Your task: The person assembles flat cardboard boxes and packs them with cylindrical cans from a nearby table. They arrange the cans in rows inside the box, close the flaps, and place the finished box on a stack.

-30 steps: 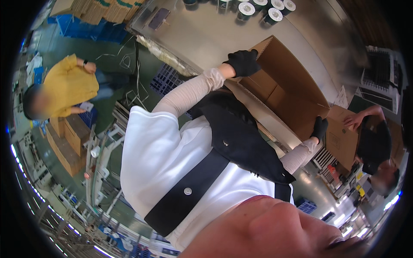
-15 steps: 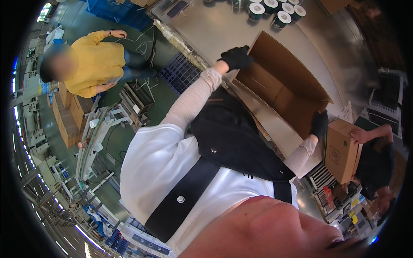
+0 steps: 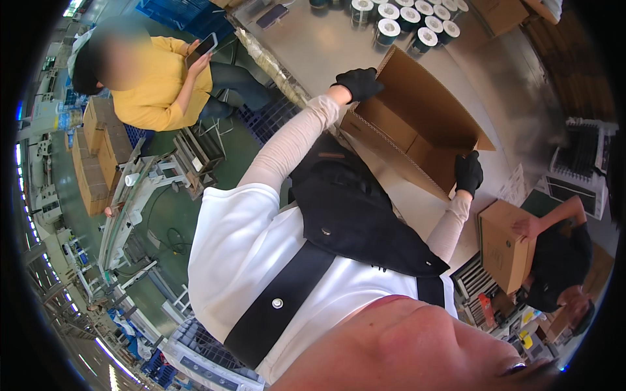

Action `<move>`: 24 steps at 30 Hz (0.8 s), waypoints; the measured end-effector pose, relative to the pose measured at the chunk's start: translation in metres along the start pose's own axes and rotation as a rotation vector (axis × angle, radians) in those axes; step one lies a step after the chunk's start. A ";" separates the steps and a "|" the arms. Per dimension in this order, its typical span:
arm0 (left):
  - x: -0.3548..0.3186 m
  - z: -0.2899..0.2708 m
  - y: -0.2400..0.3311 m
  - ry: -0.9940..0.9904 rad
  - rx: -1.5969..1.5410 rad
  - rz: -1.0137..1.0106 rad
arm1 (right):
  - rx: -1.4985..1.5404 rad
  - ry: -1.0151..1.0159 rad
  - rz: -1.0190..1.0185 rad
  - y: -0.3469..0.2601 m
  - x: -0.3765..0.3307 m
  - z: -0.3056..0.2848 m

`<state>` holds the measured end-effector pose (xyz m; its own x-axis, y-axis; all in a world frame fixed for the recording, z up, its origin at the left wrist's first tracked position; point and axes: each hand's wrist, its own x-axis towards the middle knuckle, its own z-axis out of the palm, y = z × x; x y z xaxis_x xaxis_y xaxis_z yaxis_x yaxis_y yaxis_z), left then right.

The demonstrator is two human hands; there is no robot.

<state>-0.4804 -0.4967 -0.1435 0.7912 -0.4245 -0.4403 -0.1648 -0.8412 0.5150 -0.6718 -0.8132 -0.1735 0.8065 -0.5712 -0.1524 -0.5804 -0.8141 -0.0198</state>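
Brown cardboard open-topped box [image 3: 420, 117] at near side of grey metal bench [image 3: 313, 55]; resting or lifted, cannot tell. Black-gloved left hand [image 3: 359, 85] and black-gloved right hand [image 3: 468, 173] gripping opposite ends, presumably for balance. White-topped dark cylinders [image 3: 388, 29] grouped on far side.

A bare metal worktable [image 3: 313, 55] is running beneath the work, with pale wrapping [image 3: 267, 58] lining its left edge. An open cardboard box [image 3: 417, 120] is resting on it near the front, its underside hidden. Just beyond the box, a cluster of dark spool-like cylinders [image 3: 407, 18] is standing upright, white round ends facing up. A dark phone-like slab [image 3: 272, 16] is lying flat near the far left. Lower down, the green floor [image 3: 242, 159] is carrying a blue lattice pallet [image 3: 277, 118] and brown cartons [image 3: 91, 169], which are standing farther left.
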 end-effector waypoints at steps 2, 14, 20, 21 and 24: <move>0.003 -0.001 0.004 0.029 0.006 -0.013 | 0.014 0.003 0.024 -0.002 -0.004 -0.001; 0.033 0.022 0.040 0.018 -0.007 0.113 | 0.022 -0.075 0.160 0.050 0.004 0.002; 0.027 0.023 0.013 0.008 -0.112 0.181 | 0.171 -0.016 0.213 0.060 -0.011 0.001; 0.025 0.021 0.008 0.008 -0.118 0.180 | 0.208 0.004 0.215 0.059 -0.015 0.002; 0.021 0.017 0.006 0.001 -0.118 0.165 | 0.282 0.041 0.229 0.057 -0.025 0.006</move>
<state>-0.4748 -0.5168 -0.1620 0.7600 -0.5527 -0.3419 -0.2221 -0.7152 0.6627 -0.7252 -0.8447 -0.1765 0.6524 -0.7440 -0.1447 -0.7503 -0.6069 -0.2622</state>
